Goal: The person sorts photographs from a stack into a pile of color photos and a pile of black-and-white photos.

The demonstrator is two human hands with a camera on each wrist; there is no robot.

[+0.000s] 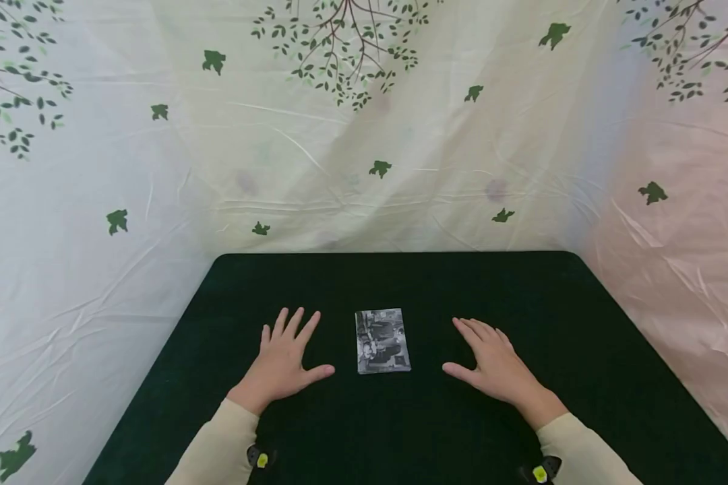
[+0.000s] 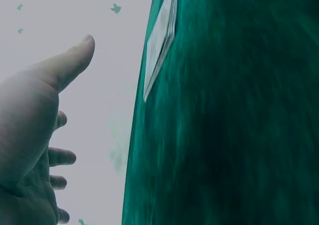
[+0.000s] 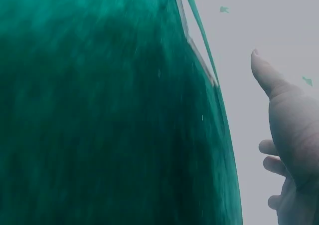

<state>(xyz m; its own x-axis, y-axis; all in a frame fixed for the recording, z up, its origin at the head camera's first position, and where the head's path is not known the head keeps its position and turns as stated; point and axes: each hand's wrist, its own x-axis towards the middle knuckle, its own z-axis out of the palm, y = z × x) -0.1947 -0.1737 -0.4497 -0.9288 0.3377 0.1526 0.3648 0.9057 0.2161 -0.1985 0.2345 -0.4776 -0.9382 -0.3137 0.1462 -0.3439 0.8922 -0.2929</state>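
Dark green table (image 1: 491, 289), rounded far corners, nap-like surface, set right up near white fabric walls (image 1: 291, 168) on the far, left and right sides; the far wall looks tinted yellowish, the right one pinkish, all creased. Walls carry green leaf prints (image 1: 555, 35), plus branch prints (image 1: 354, 40) along the top, cut off by the upper frame edge. Stack of black-and-white pictures (image 1: 383, 341) lies flat mid-table, between the two hands, apart from both. Left hand (image 1: 285, 364): fingers spread, thumb out, grip on nothing. Right hand (image 1: 497, 367): fingers straight and close together, thumb apart, grip on nothing. Print on the top picture too small to read, a busy scene. Left wrist view shows layered edges, face washed out, far end cropped; right wrist view gets only a thin sliver. Table's near edge out of frame. Cream sleeves (image 1: 218, 444) cut off at bottom; dark wrist devices (image 1: 551, 465) with yellow-green patches partly hidden. Can't count the layers.
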